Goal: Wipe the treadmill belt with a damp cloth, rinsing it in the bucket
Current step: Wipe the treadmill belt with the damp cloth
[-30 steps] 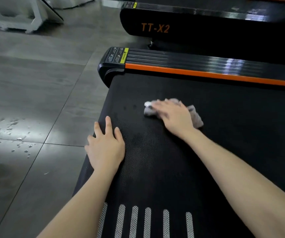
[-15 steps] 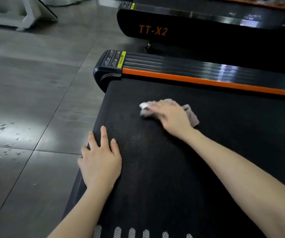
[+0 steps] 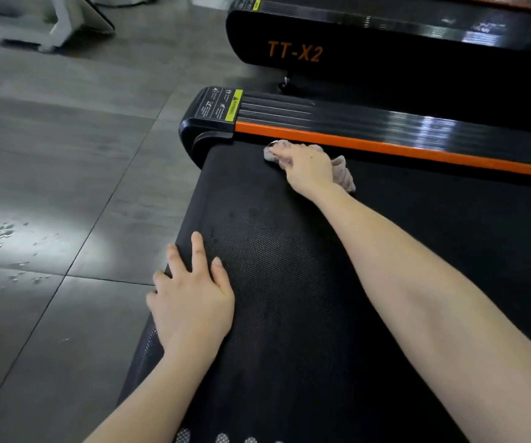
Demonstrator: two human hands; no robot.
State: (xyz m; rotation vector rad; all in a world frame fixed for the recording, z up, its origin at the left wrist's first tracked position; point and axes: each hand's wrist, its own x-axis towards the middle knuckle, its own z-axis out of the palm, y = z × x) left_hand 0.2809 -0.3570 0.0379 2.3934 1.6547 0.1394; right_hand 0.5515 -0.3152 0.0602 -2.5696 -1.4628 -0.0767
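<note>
- The treadmill belt (image 3: 289, 282) is black and finely textured. It fills the lower right of the view, and its rounded end edge runs along the left.
- The cloth (image 3: 343, 174), pale and crumpled, lies on the belt at its far edge, close to the far-left corner. It sits just beside the orange strip (image 3: 417, 152) of the side rail.
- The right hand (image 3: 305, 169) lies palm-down on the cloth and presses it to the belt. The fingers are stretched over it, and cloth shows past the fingertips and behind the wrist.
- The left hand (image 3: 190, 302) rests flat on the belt at the end edge, fingers spread and straight, holding nothing. Its outer fingers reach over the rounded edge.
- Beyond the orange strip runs a glossy black ribbed rail (image 3: 385, 118). It ends in a black end cap (image 3: 213, 115) bearing a warning label with a yellow-green band.
- White dashes (image 3: 222, 438) mark the belt at its near edge.
- A second treadmill (image 3: 385, 49), lettered "TT-X2" in orange, stands behind the first.
- The grey tiled floor (image 3: 65, 161) carries water drops (image 3: 3, 233) left of the belt.
- A white frame (image 3: 46, 27) stands in the far-left corner of the view.
</note>
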